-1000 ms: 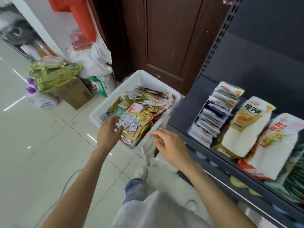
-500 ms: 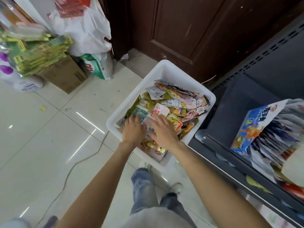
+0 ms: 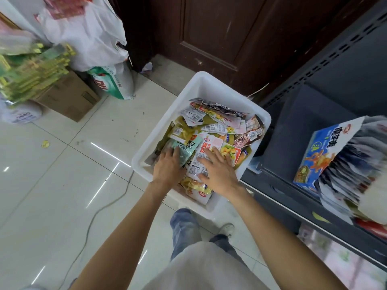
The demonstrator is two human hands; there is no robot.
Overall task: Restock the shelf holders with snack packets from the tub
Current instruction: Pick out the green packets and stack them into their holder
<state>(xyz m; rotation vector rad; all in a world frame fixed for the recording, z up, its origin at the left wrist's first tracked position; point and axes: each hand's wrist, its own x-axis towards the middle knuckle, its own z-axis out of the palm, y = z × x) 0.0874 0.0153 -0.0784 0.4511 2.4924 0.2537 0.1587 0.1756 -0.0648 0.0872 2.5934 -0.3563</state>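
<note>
A white plastic tub (image 3: 211, 85) stands on the floor, filled with a loose heap of snack packets (image 3: 217, 126) in yellow, white, pink and brown. My left hand (image 3: 168, 166) lies flat on a pale green packet (image 3: 185, 148) at the near left of the heap. My right hand (image 3: 217, 169) rests with fingers spread on a white and red packet (image 3: 206, 146). Neither hand has lifted anything. On the dark shelf (image 3: 278, 155) at the right, a blue holder box (image 3: 322, 151) stands with packets filed upright behind it.
A brown wooden door (image 3: 219, 32) is behind the tub. At the left are a cardboard box (image 3: 69, 99), stacked green packs (image 3: 31, 70), white plastic bags (image 3: 88, 32) and a green and white sack (image 3: 113, 82). A cable (image 3: 98, 210) trails across the tiled floor. My legs and shoe (image 3: 226, 228) are below the tub.
The view has tilted down from the shelf to the tub. My right hand has moved from the tub's rim onto the packets; both hands now press on the heap.
</note>
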